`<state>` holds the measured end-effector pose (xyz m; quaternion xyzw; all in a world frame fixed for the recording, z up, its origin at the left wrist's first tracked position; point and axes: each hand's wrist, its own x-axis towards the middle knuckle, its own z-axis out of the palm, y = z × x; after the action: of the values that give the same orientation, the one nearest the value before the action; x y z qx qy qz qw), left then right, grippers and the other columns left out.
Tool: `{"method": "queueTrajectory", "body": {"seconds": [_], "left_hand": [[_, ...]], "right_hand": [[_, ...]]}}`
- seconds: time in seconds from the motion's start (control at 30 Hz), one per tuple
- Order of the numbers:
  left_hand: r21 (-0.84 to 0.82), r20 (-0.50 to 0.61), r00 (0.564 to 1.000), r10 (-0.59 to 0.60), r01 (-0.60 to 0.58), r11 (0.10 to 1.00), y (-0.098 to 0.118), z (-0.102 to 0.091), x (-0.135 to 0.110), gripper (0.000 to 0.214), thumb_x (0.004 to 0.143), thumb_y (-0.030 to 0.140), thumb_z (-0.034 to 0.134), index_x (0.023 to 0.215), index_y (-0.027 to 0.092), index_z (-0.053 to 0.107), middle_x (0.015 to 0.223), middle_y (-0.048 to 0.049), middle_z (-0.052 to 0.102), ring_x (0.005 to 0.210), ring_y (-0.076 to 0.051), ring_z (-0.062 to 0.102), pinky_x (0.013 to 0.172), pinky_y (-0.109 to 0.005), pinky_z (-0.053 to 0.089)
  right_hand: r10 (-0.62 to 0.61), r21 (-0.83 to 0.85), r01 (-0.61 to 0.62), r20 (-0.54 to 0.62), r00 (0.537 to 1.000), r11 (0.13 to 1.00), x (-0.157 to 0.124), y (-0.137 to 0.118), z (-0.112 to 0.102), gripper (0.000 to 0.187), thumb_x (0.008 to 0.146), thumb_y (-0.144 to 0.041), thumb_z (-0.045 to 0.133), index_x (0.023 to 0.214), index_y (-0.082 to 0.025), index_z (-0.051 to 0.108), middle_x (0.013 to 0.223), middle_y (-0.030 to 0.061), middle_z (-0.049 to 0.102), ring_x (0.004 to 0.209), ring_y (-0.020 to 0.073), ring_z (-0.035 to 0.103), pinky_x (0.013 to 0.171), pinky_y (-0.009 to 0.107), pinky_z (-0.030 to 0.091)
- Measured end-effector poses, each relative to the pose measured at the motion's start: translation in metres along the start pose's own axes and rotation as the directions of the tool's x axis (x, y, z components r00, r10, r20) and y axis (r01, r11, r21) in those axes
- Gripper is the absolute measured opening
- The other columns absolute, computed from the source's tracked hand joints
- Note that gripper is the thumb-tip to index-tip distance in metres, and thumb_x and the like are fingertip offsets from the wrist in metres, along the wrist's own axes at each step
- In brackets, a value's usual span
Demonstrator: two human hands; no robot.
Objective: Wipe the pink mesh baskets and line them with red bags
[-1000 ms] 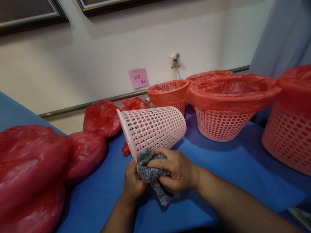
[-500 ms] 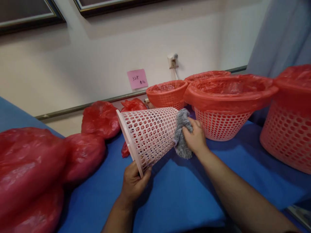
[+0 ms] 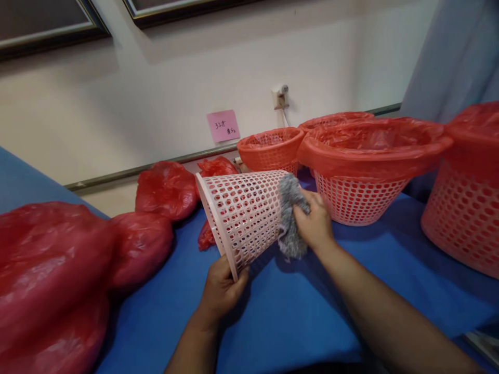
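A light pink perforated plastic wastebasket [image 3: 249,210] is tipped on its side above the blue-covered table, its wide rim facing left. My left hand [image 3: 223,288] is closed on the lower part of that rim, thumb outside. With my right hand [image 3: 316,218] I grip a fuzzy grey cloth [image 3: 291,221] and press it against the basket's base end at the right. The cloth hides most of the base, and its lower end hangs down beside the basket.
Red-lined baskets stand to the right: a small one [image 3: 271,148], a wide one [image 3: 360,192] and a large one [image 3: 463,208]. Filled red plastic bags [image 3: 50,270] crowd the left. A pink note [image 3: 223,126] and an outlet [image 3: 279,98] are on the wall behind.
The basket's rim and my left hand have shifted slightly right, and the basket has turned a little. The cloth has slid slightly along the base end, still in my right hand.
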<state>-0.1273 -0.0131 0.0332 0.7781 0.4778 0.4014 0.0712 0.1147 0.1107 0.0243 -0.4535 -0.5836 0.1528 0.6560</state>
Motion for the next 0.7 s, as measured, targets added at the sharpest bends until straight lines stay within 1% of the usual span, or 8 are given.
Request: {"method": "queueTrajectory", "body": {"seconds": [0.07, 0.13, 0.27, 0.33, 0.43, 0.57, 0.63, 0.7], "left_hand": [[0.042, 0.003, 1.0, 0.031, -0.031, 0.999, 0.001, -0.001, 0.001, 0.018, 0.094, 0.021, 0.06, 0.095, 0.021, 0.078, 0.092, -0.0079, 0.08, 0.083, -0.023, 0.076, 0.073, -0.033, 0.062], [0.071, 0.023, 0.999, 0.049, -0.051, 0.996, 0.002, 0.0, 0.002, 0.019, 0.093, 0.019, 0.059, 0.096, 0.021, 0.077, 0.091, -0.0072, 0.08, 0.08, -0.022, 0.075, 0.072, -0.032, 0.061], [0.11, 0.092, 0.995, 0.043, -0.053, 0.992, 0.004, 0.004, 0.003, 0.024, 0.093, 0.016, 0.056, 0.101, 0.021, 0.078, 0.093, -0.0072, 0.08, 0.081, -0.022, 0.075, 0.074, -0.032, 0.062], [0.116, 0.114, 0.994, 0.007, -0.02, 0.993, 0.004, 0.005, 0.003, 0.021, 0.09, 0.017, 0.058, 0.096, 0.021, 0.078, 0.092, -0.0073, 0.08, 0.082, -0.022, 0.075, 0.077, -0.033, 0.062], [0.089, 0.08, 0.994, -0.079, 0.072, 0.993, 0.005, 0.003, 0.003, 0.012, 0.086, 0.025, 0.067, 0.088, 0.021, 0.077, 0.09, -0.0065, 0.079, 0.081, -0.024, 0.075, 0.075, -0.034, 0.062], [-0.047, -0.114, 0.989, -0.095, 0.09, 0.995, 0.007, -0.005, 0.005, 0.025, 0.084, 0.036, 0.072, 0.1, 0.019, 0.078, 0.098, -0.0076, 0.079, 0.086, -0.026, 0.074, 0.078, -0.037, 0.063], [-0.071, -0.186, 0.981, -0.058, 0.046, 0.996, 0.006, -0.008, 0.004, 0.023, 0.086, 0.034, 0.071, 0.102, 0.019, 0.078, 0.097, -0.0076, 0.079, 0.087, -0.026, 0.074, 0.079, -0.036, 0.062], [-0.07, -0.225, 0.973, -0.043, 0.028, 0.997, 0.003, -0.008, 0.003, 0.019, 0.09, 0.027, 0.069, 0.104, 0.02, 0.079, 0.098, -0.0072, 0.079, 0.088, -0.024, 0.075, 0.081, -0.035, 0.061]], "right_hand": [[0.192, -0.017, -0.193, -0.062, 0.979, 0.981, 0.016, 0.016, -0.001, 0.04, 0.085, -0.032, 0.059, 0.121, -0.019, 0.071, 0.111, 0.0129, 0.071, 0.106, 0.0322, 0.068, 0.103, 0.06, 0.053], [0.248, -0.006, -0.249, -0.065, 0.967, 0.969, 0.02, 0.018, -0.002, 0.042, 0.085, -0.035, 0.059, 0.122, -0.017, 0.071, 0.109, 0.0136, 0.072, 0.104, 0.0329, 0.068, 0.102, 0.062, 0.053], [-0.127, 0.11, 0.114, 0.114, 0.985, 0.987, -0.007, -0.017, -0.003, 0.045, 0.086, -0.027, 0.06, 0.13, -0.022, 0.067, 0.125, 0.0131, 0.066, 0.119, 0.03, 0.065, 0.109, 0.053, 0.052], [-0.385, 0.276, 0.306, 0.304, 0.871, 0.911, -0.025, -0.039, -0.006, 0.053, 0.084, -0.019, 0.061, 0.136, -0.025, 0.063, 0.134, 0.0116, 0.061, 0.124, 0.0274, 0.064, 0.109, 0.047, 0.054], [-0.574, 0.466, 0.364, 0.471, 0.669, 0.806, -0.042, -0.06, -0.01, 0.059, 0.08, -0.014, 0.061, 0.138, -0.026, 0.061, 0.138, 0.0107, 0.059, 0.123, 0.0259, 0.064, 0.104, 0.042, 0.058], [-0.603, 0.528, 0.318, 0.555, 0.573, 0.787, -0.045, -0.061, -0.009, 0.054, 0.077, -0.013, 0.06, 0.129, -0.025, 0.067, 0.13, 0.0092, 0.063, 0.115, 0.0241, 0.067, 0.096, 0.039, 0.06], [-0.584, 0.512, 0.305, 0.573, 0.575, 0.803, -0.044, -0.058, -0.007, 0.054, 0.076, -0.012, 0.059, 0.128, -0.025, 0.069, 0.127, 0.0087, 0.065, 0.112, 0.0236, 0.069, 0.094, 0.038, 0.06], [-0.515, 0.445, 0.295, 0.536, 0.669, 0.846, -0.04, -0.052, -0.005, 0.056, 0.077, -0.012, 0.058, 0.129, -0.027, 0.068, 0.127, 0.0076, 0.066, 0.112, 0.0234, 0.069, 0.096, 0.038, 0.06]]}}
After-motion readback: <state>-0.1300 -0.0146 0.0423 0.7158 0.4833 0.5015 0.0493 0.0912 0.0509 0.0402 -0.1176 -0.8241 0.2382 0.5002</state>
